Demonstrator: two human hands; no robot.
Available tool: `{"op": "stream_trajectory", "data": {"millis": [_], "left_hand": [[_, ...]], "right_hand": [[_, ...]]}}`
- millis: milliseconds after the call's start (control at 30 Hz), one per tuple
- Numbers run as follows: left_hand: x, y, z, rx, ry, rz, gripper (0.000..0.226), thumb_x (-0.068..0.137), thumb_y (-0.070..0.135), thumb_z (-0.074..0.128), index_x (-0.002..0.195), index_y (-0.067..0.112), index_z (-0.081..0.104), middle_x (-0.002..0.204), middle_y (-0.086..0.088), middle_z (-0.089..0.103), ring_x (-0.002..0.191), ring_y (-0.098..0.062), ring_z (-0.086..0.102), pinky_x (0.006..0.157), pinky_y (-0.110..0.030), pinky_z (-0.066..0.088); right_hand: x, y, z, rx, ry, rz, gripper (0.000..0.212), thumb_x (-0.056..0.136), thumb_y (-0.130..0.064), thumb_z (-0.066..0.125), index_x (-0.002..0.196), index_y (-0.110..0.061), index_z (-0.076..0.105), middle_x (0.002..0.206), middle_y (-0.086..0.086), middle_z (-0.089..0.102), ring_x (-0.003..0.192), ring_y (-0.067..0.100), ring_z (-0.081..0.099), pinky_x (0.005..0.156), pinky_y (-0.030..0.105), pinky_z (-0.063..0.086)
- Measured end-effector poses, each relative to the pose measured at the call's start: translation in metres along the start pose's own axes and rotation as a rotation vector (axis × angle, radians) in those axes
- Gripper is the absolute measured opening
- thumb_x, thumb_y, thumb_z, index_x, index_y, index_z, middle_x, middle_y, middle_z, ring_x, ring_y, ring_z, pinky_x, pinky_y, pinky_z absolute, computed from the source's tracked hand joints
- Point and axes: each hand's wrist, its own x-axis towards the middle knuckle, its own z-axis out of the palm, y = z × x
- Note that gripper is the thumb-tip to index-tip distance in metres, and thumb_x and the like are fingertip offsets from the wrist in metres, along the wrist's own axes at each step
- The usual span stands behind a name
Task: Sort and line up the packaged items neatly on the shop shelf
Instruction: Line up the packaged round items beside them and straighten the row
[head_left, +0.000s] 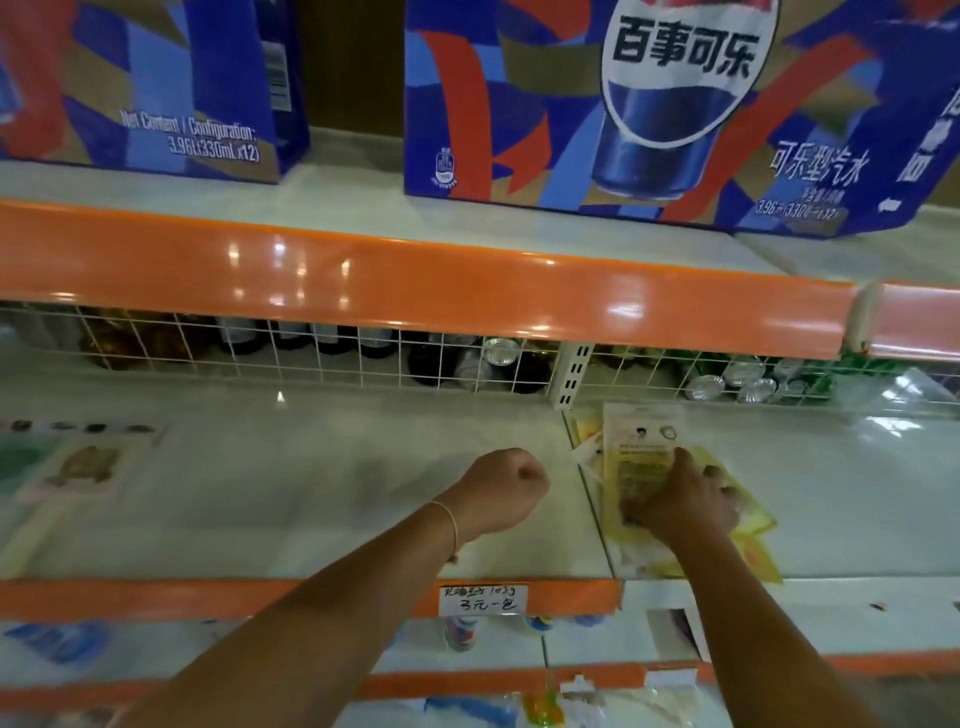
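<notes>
Right hand (680, 499) — fingers spread flat, pressing yellow packets (644, 457) onto pale shelf (311, 467), right of centre. Left hand (506, 486) — closed fist, holding nothing, frame centre. Cola cartons (649, 104) on upper shelf.

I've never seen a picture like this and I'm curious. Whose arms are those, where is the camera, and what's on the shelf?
The arms belong to a person tidying a shop shelf. The camera sits on their head and looks down, so you see what they see.

The right hand rests on a small pile of flat yellow packets, with the fingers spread over the top one. The left hand is curled into a fist above the bare shelf and holds nothing.

On the shelf above stand big blue Pepsi cartons. Behind a white wire grid at the back you can see bottles and can tops. A handwritten price tag is stuck on the orange shelf edge.
</notes>
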Motion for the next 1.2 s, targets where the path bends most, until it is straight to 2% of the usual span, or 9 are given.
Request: {"op": "stream_trajectory", "data": {"millis": [300, 400, 500, 600, 700, 833, 933, 1100, 1200], "left_hand": [[-0.001, -0.028, -0.024, -0.01, 0.03, -0.048, 0.023, 0.094, 0.03, 0.051, 0.109, 0.019, 0.065, 0.101, 0.005, 0.064, 0.098, -0.016, 0.062, 0.079, -0.026, 0.051], [-0.003, -0.044, -0.041, -0.068, 0.069, -0.1, 0.031, 0.093, 0.034, 0.052, 0.12, 0.018, 0.059, 0.111, 0.0, 0.062, 0.102, -0.02, 0.063, 0.088, -0.036, 0.054], [-0.012, -0.065, -0.065, -0.274, 0.102, -0.205, 0.032, 0.096, 0.036, 0.05, 0.117, 0.012, 0.056, 0.106, -0.007, 0.064, 0.086, -0.024, 0.067, 0.076, -0.037, 0.056], [-0.027, -0.09, -0.097, -0.484, 0.106, -0.269, 0.044, 0.098, 0.042, 0.045, 0.104, 0.001, 0.06, 0.096, -0.018, 0.067, 0.074, -0.025, 0.065, 0.063, -0.033, 0.055], [-0.046, -0.119, -0.132, -0.544, 0.231, -0.31, 0.04, 0.098, 0.034, 0.051, 0.097, -0.003, 0.066, 0.089, -0.015, 0.071, 0.075, -0.027, 0.068, 0.064, -0.034, 0.054], [-0.07, -0.155, -0.175, -0.567, 0.394, -0.334, 0.016, 0.095, 0.02, 0.058, 0.089, 0.01, 0.07, 0.079, -0.005, 0.071, 0.068, -0.021, 0.066, 0.062, -0.032, 0.053], [-0.087, -0.174, -0.198, -0.539, 0.466, -0.352, 0.015, 0.093, 0.025, 0.062, 0.08, 0.019, 0.067, 0.065, 0.002, 0.062, 0.056, -0.014, 0.054, 0.053, -0.023, 0.04], [-0.104, -0.197, -0.223, -0.621, 0.566, -0.368, 0.022, 0.094, 0.02, 0.061, 0.073, 0.014, 0.066, 0.068, -0.004, 0.066, 0.057, -0.013, 0.058, 0.05, -0.021, 0.044], [-0.11, -0.201, -0.228, -0.624, 0.645, -0.392, 0.026, 0.095, 0.017, 0.057, 0.073, 0.01, 0.068, 0.071, -0.002, 0.068, 0.063, -0.012, 0.062, 0.052, -0.018, 0.05]], "right_hand": [[-0.005, -0.027, -0.004, 0.499, -0.034, -0.047, 0.072, 0.078, -0.016, 0.075, 0.14, -0.017, 0.041, 0.127, 0.013, 0.059, 0.115, 0.033, 0.056, 0.094, 0.039, 0.046], [-0.024, -0.054, 0.013, 0.72, -0.14, -0.118, 0.058, 0.079, 0.003, 0.07, 0.129, -0.018, 0.049, 0.118, 0.012, 0.058, 0.11, 0.032, 0.059, 0.073, 0.026, 0.054], [-0.06, -0.089, 0.038, 0.817, -0.179, -0.257, 0.053, 0.08, 0.015, 0.059, 0.124, -0.014, 0.05, 0.109, 0.009, 0.059, 0.091, 0.018, 0.062, 0.057, 0.018, 0.053], [-0.108, -0.135, 0.059, 0.992, -0.252, -0.208, 0.066, 0.075, 0.004, 0.074, 0.126, -0.031, 0.051, 0.11, 0.0, 0.066, 0.092, 0.013, 0.066, 0.067, 0.024, 0.057], [-0.153, -0.173, 0.079, 0.954, -0.318, -0.312, 0.076, 0.076, -0.004, 0.076, 0.135, -0.036, 0.042, 0.114, -0.003, 0.067, 0.097, 0.013, 0.068, 0.079, 0.038, 0.059], [-0.187, -0.216, 0.097, 0.919, -0.433, -0.322, 0.087, 0.081, -0.008, 0.074, 0.145, -0.041, 0.026, 0.098, 0.0, 0.071, 0.075, 0.018, 0.071, 0.059, 0.036, 0.058], [-0.201, -0.242, 0.104, 0.951, -0.476, -0.325, 0.077, 0.086, -0.011, 0.07, 0.145, -0.038, 0.03, 0.092, 0.001, 0.073, 0.068, 0.023, 0.07, 0.047, 0.034, 0.054], [-0.217, -0.283, 0.109, 0.924, -0.437, -0.368, 0.052, 0.09, -0.009, 0.062, 0.132, -0.035, 0.047, 0.088, 0.001, 0.072, 0.063, 0.022, 0.069, 0.043, 0.03, 0.051], [-0.221, -0.298, 0.118, 0.684, -0.321, -0.457, 0.049, 0.091, -0.023, 0.061, 0.136, -0.032, 0.045, 0.099, -0.005, 0.068, 0.075, 0.018, 0.068, 0.06, 0.033, 0.056]]}}
